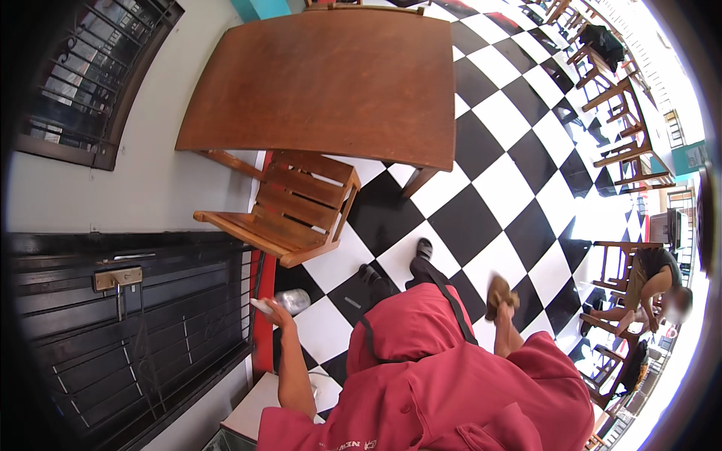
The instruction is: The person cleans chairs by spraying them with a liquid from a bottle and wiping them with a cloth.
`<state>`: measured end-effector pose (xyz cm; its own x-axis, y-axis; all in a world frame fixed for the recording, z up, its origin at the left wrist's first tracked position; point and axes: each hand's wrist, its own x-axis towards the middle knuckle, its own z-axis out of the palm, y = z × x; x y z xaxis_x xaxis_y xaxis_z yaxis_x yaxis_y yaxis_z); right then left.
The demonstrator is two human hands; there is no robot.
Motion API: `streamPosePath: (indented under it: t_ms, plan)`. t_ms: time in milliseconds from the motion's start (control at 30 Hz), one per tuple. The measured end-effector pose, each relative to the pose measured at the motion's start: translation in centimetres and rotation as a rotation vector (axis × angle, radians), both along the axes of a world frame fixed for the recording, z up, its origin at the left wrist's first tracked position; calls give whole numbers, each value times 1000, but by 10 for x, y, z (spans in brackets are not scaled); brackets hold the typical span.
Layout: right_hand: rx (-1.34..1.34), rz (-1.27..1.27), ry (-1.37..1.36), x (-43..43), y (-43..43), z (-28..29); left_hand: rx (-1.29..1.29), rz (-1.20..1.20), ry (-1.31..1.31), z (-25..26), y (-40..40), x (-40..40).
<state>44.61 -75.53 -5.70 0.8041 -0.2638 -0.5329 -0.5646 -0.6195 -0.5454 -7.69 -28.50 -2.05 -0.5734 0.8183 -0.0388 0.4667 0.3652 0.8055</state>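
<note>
My left hand grips a clear bottle with a white top, held out beside the dark door. The white part looks like a spray head, but blur leaves this unsure. On the other side of my body, my right hand holds a bunched brown cloth, which hangs above the chequered floor. Ahead of me stands a brown wooden table. A slatted wooden chair sits at its near side, turned at an angle and partly beneath the tabletop edge.
A dark door with a brass-coloured lock and a barred window line the left wall. A pale low surface is close by my left elbow. Far right, a person bends forward among wooden chairs and tables.
</note>
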Motion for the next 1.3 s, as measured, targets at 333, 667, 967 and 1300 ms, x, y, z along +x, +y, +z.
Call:
streamPosePath:
  t_ms: [333, 667, 967, 1300]
  plan:
    - [214, -169, 214, -14, -123, -15, -163, -467, 285, -9, -172, 202]
    - [-173, 612, 249, 238, -66, -5, -63, -1137, 89, 23, -136, 519]
    - [-115, 484, 0, 389, 15, 16, 63, -1018, -333, 67, -78, 735]
    - [-76, 199, 329, 418, -6, -7, 230, -915, -330, 99, 51, 908]
